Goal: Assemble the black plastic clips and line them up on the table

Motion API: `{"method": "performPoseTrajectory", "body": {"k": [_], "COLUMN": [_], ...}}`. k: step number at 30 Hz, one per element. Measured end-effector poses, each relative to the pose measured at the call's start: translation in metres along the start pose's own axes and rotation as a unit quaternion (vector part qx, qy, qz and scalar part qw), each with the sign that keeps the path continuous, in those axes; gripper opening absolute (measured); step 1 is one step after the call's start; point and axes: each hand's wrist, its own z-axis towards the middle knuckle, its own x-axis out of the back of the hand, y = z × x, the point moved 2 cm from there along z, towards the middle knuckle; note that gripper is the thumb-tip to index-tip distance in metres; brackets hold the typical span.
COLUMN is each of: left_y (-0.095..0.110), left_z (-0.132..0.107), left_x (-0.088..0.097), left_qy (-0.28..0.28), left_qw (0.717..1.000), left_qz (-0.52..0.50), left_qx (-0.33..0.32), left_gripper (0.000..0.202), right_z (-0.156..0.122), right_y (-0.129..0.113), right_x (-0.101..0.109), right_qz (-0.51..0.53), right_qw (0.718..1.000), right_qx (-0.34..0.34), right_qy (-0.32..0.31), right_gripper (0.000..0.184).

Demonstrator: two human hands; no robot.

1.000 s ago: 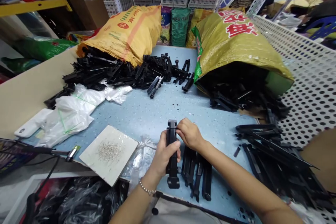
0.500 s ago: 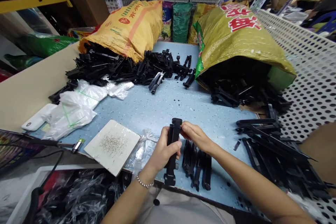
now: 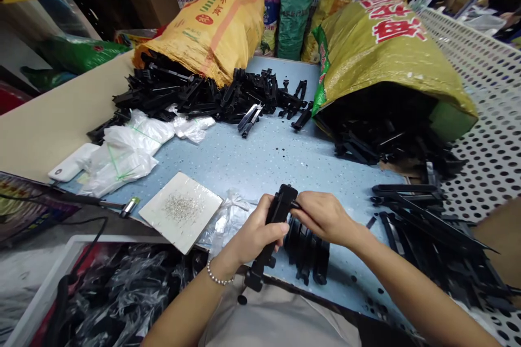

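Observation:
My left hand [image 3: 257,232] is wrapped round a long black plastic bracket [image 3: 281,205], held tilted above the table's near edge. At its upper end my right hand [image 3: 325,218] is closed, its fingertips at a small dark piece that sticks out from the bracket's side; whether that piece is part of the bracket I cannot tell. Just below the right hand several black brackets [image 3: 306,260] lie side by side on the blue table [image 3: 244,160]. Left of my hands are a clear plastic bag [image 3: 226,219] and a white square board [image 3: 166,227] with tiny metal bits [image 3: 183,207] on it.
A yellow sack [image 3: 228,21] and an olive sack [image 3: 391,59] spill black parts at the back. More black parts [image 3: 431,249] pile up at right. White plastic bags [image 3: 126,157], a hammer [image 3: 129,207] and a white crate [image 3: 69,260] are at left.
The bracket has tilted, its top leaning right and its lower end swinging left. My right hand has turned and its fingers have curled more tightly at the bracket's upper side. The camera view has shifted slightly.

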Motion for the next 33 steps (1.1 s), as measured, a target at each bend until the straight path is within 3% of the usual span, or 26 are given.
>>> {"method": "performPoseTrajectory", "body": {"k": [2,4,5,6,9,10,11,13,15,18,19,21,23,25,26,28,30,31,33], "left_y": [0.003,0.007,0.008,0.01,0.011,0.012,0.012,0.013,0.014,0.015,0.015,0.014,0.013,0.012,0.012,0.011,0.011,0.011,0.012], "left_z": [-0.003,-0.005,-0.006,-0.006,-0.006,-0.006,-0.006,-0.007,-0.009,-0.012,-0.012,-0.012,-0.011,-0.01,-0.009,-0.008,-0.008,-0.008,-0.008], "left_x": [-0.001,-0.003,-0.003,-0.004,-0.004,-0.004,-0.005,-0.006,-0.006,-0.007,-0.008,-0.008,-0.008,-0.008,-0.008,-0.009,-0.009,-0.008,-0.008], "left_qy": [-0.001,0.01,0.017,0.023,0.034,0.035,0.032,0.021,0.007,-0.012,-0.013,-0.005,0.006,0.015,0.017,0.019,0.017,0.016,0.015], "left_qw": [1.0,0.999,0.998,0.997,0.994,0.993,0.993,0.993,0.994,0.995,0.994,0.993,0.992,0.992,0.992,0.991,0.991,0.99,0.99], "left_qz": [0.015,0.043,0.056,0.067,0.088,0.091,0.094,0.097,0.095,0.092,0.097,0.111,0.114,0.108,0.107,0.11,0.114,0.116,0.118], "left_qx": [-0.003,-0.022,-0.032,-0.041,-0.058,-0.063,-0.066,-0.065,-0.057,-0.045,-0.043,-0.043,-0.051,-0.063,-0.069,-0.074,-0.073,-0.073,-0.071], "left_gripper": [0.039,0.039,0.038,0.038,0.036,0.035,0.034,0.034,0.034,0.033,0.033,0.033,0.032,0.033,0.034,0.036,0.036,0.036,0.034], "right_z": [-0.004,-0.008,-0.012,-0.016,-0.026,-0.028,-0.03,-0.03,-0.03,-0.028,-0.027,-0.026,-0.026,-0.029,-0.031,-0.035,-0.036,-0.035,-0.034], "right_y": [-0.003,0.001,0.004,0.007,0.01,0.01,0.008,0.004,-0.001,-0.01,-0.012,-0.015,-0.012,-0.005,-0.002,0.001,0.001,0.0,-0.002], "right_x": [0.004,-0.002,-0.009,-0.018,-0.038,-0.042,-0.044,-0.043,-0.035,-0.013,-0.006,0.003,0.002,-0.01,-0.019,-0.034,-0.041,-0.042,-0.038], "right_qz": [-0.059,0.058,0.164,0.281,0.555,0.602,0.628,0.627,0.543,0.243,0.128,-0.024,-0.008,0.165,0.28,0.479,0.589,0.612,0.599], "right_qw": [0.998,0.997,0.979,0.941,0.771,0.733,0.713,0.725,0.802,0.959,0.986,0.998,0.998,0.973,0.935,0.819,0.732,0.715,0.734], "right_qx": [0.025,-0.039,-0.088,-0.139,-0.229,-0.237,-0.238,-0.225,-0.206,-0.134,-0.1,-0.052,-0.068,-0.137,-0.176,-0.234,-0.249,-0.247,-0.235], "right_qy": [0.018,-0.03,-0.078,-0.13,-0.213,-0.21,-0.202,-0.175,-0.14,-0.067,-0.041,0.002,-0.001,-0.08,-0.133,-0.212,-0.235,-0.232,-0.217], "right_gripper": [0.033,0.042,0.05,0.057,0.055,0.051,0.048,0.046,0.045,0.039,0.038,0.038,0.041,0.052,0.058,0.062,0.055,0.052,0.051]}}
